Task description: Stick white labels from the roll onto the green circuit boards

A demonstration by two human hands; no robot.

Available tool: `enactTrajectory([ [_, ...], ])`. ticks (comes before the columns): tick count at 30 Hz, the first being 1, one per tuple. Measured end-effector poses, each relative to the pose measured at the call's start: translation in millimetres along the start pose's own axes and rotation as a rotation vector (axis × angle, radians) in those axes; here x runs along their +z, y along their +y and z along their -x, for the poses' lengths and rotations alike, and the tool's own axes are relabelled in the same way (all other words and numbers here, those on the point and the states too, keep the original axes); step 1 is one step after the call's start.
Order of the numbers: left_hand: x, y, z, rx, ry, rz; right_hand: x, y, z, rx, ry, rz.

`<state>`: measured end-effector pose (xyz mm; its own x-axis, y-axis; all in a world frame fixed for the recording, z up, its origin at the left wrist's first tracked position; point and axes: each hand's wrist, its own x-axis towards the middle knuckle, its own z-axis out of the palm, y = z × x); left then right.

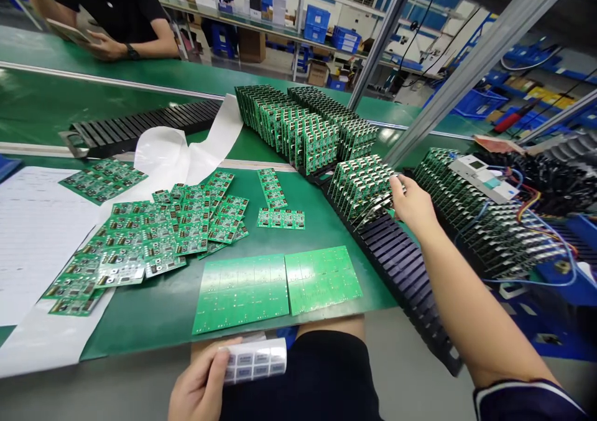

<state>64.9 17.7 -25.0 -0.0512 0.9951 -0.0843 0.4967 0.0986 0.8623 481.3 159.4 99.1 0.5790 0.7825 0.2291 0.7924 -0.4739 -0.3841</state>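
My left hand (pixel 200 383) is low at the frame's bottom, fingers closed on a curled strip of white labels (pixel 255 360). My right hand (pixel 409 202) reaches out to the right and pinches a small green circuit board at the end of a row standing in a black slotted rack (pixel 401 259). That row of upright boards (pixel 360 185) fills the rack's far half. Two flat green panels (pixel 277 287) lie on the green mat in front of me. A spread of loose small boards (pixel 163 234) lies to the left.
More racks packed with boards (pixel 298 122) stand behind, another rack (pixel 476 222) sits at right with a white device and wires (pixel 485 178). White paper sheets (pixel 32 234) lie at left. An empty black rack (pixel 140 125) lies at back. Another person's arm (pixel 130 41) rests across the conveyor.
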Motion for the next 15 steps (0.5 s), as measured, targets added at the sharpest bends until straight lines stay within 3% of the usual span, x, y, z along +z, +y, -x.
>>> enactTrajectory([
  [2,0.8,1,2,-0.046,0.065,0.023,2,1,3,-0.102,0.151,0.125],
  [4,2.0,3,3,-0.082,0.105,0.04,5,4,9,-0.305,0.295,0.211],
  [6,3.0,5,4,-0.089,0.077,0.045,8,8,15,-0.582,0.281,0.2],
  [8,3.7,7,3,-0.09,0.055,0.049,13,11,20,-0.799,0.151,0.156],
  [10,4.2,9,2,-0.098,0.085,0.074,15,15,21,-0.876,0.078,0.119],
  [13,4.3,13,-2,-0.129,0.16,0.104,12,17,21,-0.884,0.067,0.052],
  [15,4.7,19,-5,-0.132,0.136,0.086,7,14,26,-0.868,0.101,-0.018],
])
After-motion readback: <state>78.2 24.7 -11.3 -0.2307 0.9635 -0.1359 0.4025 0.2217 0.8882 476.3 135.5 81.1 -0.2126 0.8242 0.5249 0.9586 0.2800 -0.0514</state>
